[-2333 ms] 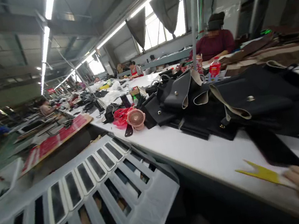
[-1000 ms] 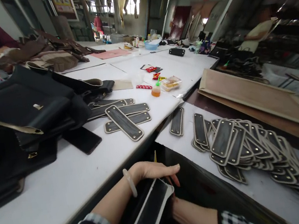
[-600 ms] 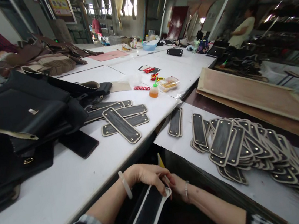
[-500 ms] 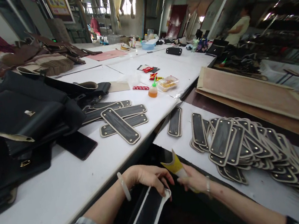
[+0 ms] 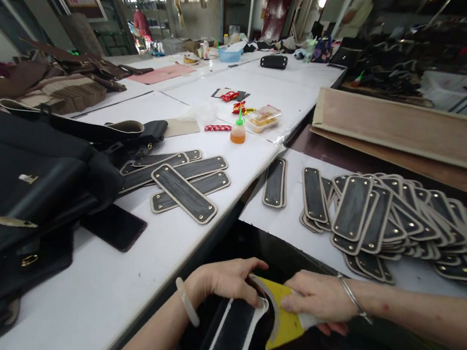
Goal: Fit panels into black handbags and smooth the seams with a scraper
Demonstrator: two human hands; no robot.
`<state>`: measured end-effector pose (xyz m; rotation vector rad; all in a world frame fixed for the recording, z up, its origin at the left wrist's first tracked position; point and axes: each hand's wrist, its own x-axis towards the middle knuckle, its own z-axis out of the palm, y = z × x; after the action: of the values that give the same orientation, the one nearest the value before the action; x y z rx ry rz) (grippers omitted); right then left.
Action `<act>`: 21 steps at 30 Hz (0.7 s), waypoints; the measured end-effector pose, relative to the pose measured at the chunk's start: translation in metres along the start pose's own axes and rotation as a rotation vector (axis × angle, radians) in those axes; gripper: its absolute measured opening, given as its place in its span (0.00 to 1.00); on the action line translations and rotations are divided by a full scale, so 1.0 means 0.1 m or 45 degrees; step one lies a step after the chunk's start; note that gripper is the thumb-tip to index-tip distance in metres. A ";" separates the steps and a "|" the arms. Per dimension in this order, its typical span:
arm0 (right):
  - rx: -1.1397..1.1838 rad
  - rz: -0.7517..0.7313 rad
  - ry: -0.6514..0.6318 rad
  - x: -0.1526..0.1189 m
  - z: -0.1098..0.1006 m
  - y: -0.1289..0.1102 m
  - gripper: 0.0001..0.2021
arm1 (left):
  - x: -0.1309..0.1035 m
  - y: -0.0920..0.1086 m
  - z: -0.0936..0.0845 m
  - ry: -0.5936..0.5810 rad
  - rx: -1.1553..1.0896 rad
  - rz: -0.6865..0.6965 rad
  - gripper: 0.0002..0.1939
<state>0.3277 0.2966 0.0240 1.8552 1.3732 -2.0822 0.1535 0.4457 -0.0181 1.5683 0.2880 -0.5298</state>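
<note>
Plainly, at the bottom centre of the frame, a black strip (image 5: 223, 340) with pale edges is gripped near its upper end by the left hand (image 5: 232, 283); just to the right of that end, a yellow tool (image 5: 284, 316) is clasped by the right hand (image 5: 322, 296), its concave edge turned towards the strip. Farther out, black pads (image 5: 183, 193) are crossed over one another on the white table (image 5: 103, 302), left of centre; a heap of similar pads (image 5: 352, 208) is spread at the right; black bags (image 5: 34, 164) are piled at the left.
</note>
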 end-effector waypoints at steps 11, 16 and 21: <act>0.075 0.085 -0.079 0.06 0.03 -0.10 0.14 | 0.01 -0.06 0.01 0.085 0.146 0.120 0.46; 0.158 0.130 -0.071 0.11 0.11 -0.04 0.15 | 0.04 -0.12 0.03 0.081 0.025 0.122 0.49; 0.278 0.109 -0.028 0.15 0.26 0.04 0.18 | 0.03 -0.11 0.02 0.089 -0.049 0.115 0.49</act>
<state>0.3054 0.2859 0.0067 1.9224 1.0785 -2.2804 0.1502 0.4438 -0.0289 1.5567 0.2774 -0.3974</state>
